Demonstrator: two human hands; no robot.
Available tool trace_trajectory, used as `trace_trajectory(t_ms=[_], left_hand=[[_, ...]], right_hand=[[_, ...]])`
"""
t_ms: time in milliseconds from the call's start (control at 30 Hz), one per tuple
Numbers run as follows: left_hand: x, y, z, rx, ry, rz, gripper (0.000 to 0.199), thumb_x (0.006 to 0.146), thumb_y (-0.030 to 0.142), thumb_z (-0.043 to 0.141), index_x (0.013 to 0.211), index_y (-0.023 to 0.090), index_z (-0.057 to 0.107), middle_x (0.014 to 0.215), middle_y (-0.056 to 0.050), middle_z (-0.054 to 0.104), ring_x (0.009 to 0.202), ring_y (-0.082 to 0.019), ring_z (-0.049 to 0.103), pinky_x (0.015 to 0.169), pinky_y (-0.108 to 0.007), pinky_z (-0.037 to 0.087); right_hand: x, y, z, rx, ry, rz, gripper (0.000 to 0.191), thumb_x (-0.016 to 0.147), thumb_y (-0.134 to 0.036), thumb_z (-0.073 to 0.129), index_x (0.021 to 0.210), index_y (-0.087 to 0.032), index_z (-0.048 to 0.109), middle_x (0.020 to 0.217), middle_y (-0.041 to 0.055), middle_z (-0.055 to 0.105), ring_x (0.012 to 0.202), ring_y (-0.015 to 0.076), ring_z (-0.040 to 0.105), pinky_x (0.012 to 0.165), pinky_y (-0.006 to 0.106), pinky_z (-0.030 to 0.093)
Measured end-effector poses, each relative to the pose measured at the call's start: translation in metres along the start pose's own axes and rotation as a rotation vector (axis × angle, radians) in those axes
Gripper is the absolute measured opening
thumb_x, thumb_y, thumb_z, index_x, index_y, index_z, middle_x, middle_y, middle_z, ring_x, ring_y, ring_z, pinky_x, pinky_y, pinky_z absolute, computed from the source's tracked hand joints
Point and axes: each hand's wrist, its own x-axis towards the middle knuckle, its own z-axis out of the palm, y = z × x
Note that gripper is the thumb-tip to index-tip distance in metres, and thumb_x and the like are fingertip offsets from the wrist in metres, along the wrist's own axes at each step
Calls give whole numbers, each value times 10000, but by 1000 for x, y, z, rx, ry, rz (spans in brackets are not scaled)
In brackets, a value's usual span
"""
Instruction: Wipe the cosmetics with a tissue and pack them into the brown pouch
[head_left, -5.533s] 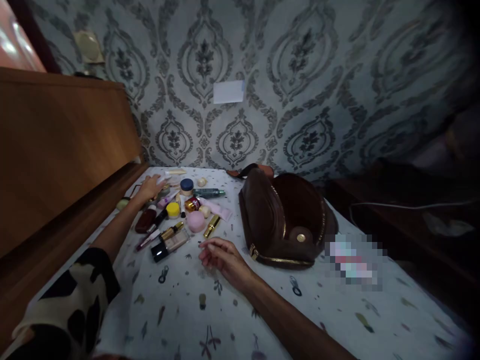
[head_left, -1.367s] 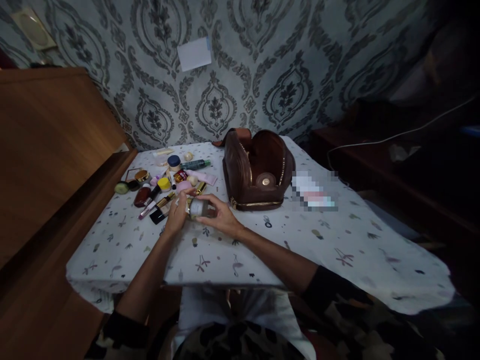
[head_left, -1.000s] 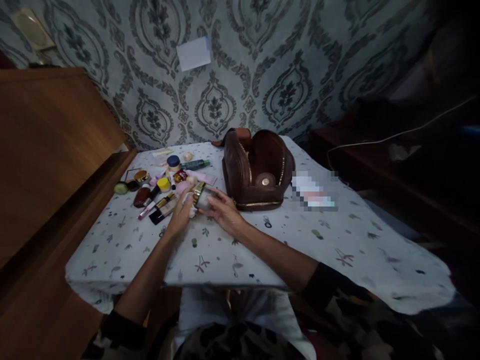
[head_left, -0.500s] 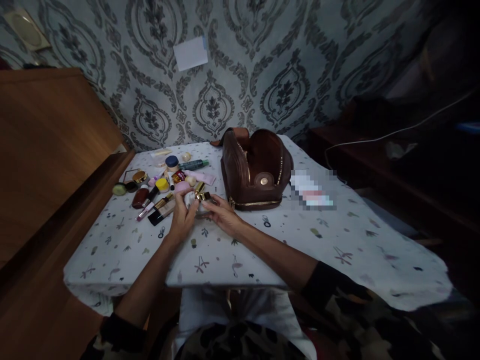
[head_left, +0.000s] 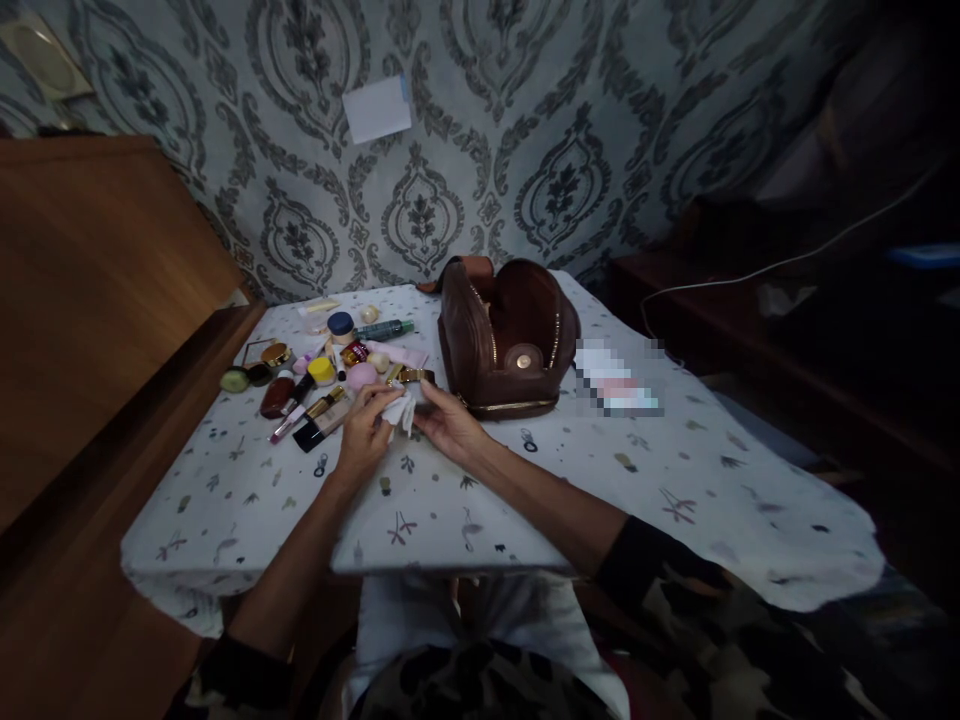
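My left hand (head_left: 364, 428) is closed on a crumpled white cloth or tissue (head_left: 401, 408). Close beside it, my right hand (head_left: 451, 425) pinches a shiny gold-coloured item (head_left: 415, 376) at its fingertips; it looks like a watch with a metal band, but its far side is too small to make out. Just beyond my hands lies a pink round sponge (head_left: 361, 375). A foundation bottle with a black cap (head_left: 319, 430) rests left of my left hand. To the right stands a brown leather bag (head_left: 499, 385), unzipped and gaping at the top.
Several cosmetics crowd the table's left part, among them a yellow-lidded jar (head_left: 322, 371), a dark blue-lidded jar (head_left: 340, 326), a green tube (head_left: 384, 330) and a brown bottle (head_left: 277, 395). A blurred pale packet (head_left: 615, 380) lies right of the bag. A wooden panel (head_left: 97, 300) borders the left side.
The gold-coloured item has moved up and slightly right, away from the white cloth. My hands are a little farther apart, and the cloth is now bunched in my left hand.
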Motion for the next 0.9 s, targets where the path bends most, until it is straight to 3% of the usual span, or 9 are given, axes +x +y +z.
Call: trace_trajectory(t_ms=[200,433,533,700,900], left_hand=[[2,7,-3,-56,-31,2,294,811,155,509,1027,224,696,1032,-63,652,988,-218,601,887,-366,483],[6,3,-8,-83,104,-138,272,808,177,506,1030,205,662,981,-52,660,947,-217,599,861,-340,471],[7,1,-8,-87,109,-168,260,799,171,501,998,204,665,950,-47,665,938,-215,601,852,-331,470],[6,4,-7,-109,37,-42,239,786,161,535,972,202,681,955,-48,670,922,-210,602,853,-339,474],[4,7,-5,-105,-49,75,247,806,123,529,992,203,671,969,-53,654,939,-206,603,853,-353,483]], right_hand=[[-1,-1,1,-10,-14,32,260,733,-354,800,905,-207,671,921,9,729,831,166,677,660,274,583],[-6,-1,3,-1,-69,163,228,746,-354,793,875,-203,680,799,-15,713,699,123,648,626,233,568],[-6,-1,4,27,-95,179,197,765,-324,781,878,-201,677,816,-10,714,738,135,656,673,255,582],[-4,-4,5,132,-36,159,169,830,-293,719,965,-204,671,957,11,735,874,166,676,748,288,599],[-2,-8,6,192,8,125,165,855,-261,693,991,-173,657,937,26,742,845,161,693,728,279,614]])
